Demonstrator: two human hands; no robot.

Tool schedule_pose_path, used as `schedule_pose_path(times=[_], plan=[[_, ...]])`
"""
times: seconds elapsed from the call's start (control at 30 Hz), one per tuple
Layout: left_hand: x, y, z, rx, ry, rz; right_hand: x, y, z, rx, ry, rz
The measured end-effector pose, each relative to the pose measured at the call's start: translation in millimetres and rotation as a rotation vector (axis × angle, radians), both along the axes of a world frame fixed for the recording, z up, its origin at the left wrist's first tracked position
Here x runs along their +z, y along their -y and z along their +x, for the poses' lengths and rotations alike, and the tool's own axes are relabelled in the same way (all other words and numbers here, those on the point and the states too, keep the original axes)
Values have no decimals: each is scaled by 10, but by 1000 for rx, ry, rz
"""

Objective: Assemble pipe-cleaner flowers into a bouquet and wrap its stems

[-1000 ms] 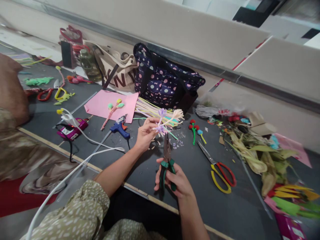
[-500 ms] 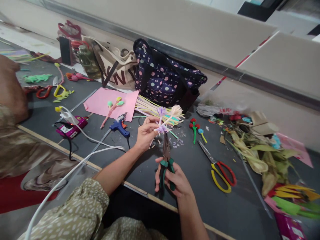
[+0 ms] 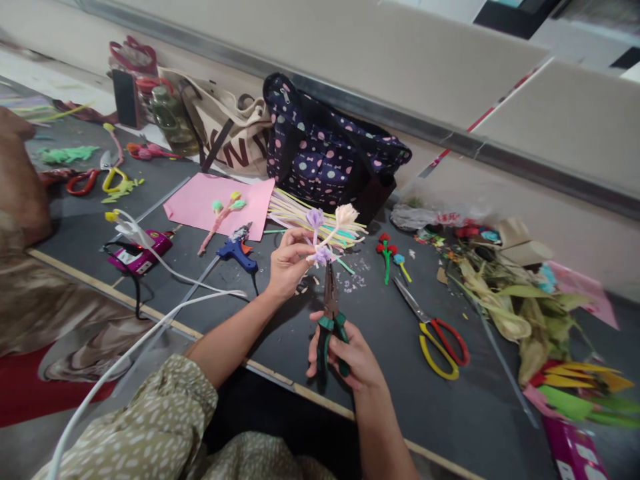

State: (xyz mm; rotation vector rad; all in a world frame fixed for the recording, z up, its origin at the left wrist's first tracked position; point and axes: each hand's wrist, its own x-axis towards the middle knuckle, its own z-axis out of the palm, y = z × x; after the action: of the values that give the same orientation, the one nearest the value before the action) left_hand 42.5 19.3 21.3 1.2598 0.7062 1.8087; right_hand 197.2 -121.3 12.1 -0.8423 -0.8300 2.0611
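Observation:
My left hand (image 3: 287,263) is closed around a small bunch of pipe-cleaner flowers (image 3: 327,230), lilac and cream tufts on thin stems, held just above the dark table (image 3: 390,347). My right hand (image 3: 345,357) grips the green handles of long-nose pliers (image 3: 330,310). The pliers' tip points up and meets the lilac flower at the base of the bunch. Small lilac trimmings (image 3: 353,283) lie on the table under the flowers.
Red-and-yellow scissors (image 3: 440,333) lie right of the pliers, a blue glue gun (image 3: 235,250) and pink paper sheet (image 3: 220,203) to the left. A spotted navy bag (image 3: 325,153) and beige tote (image 3: 230,133) stand behind. Dried husks (image 3: 505,300) pile at right. Another person (image 3: 20,180) sits at far left.
Both hands, the flowers and the pliers have stayed together; the view shifted slightly, so they sit a little higher in the picture. The pliers' tip remains at the lilac flower.

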Motion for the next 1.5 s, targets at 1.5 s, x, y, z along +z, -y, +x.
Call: schedule_pose_path(times=[1.5], plan=[[-85, 7, 1, -27, -5, -11, -27, -6, -1, -13, -97, 58]])
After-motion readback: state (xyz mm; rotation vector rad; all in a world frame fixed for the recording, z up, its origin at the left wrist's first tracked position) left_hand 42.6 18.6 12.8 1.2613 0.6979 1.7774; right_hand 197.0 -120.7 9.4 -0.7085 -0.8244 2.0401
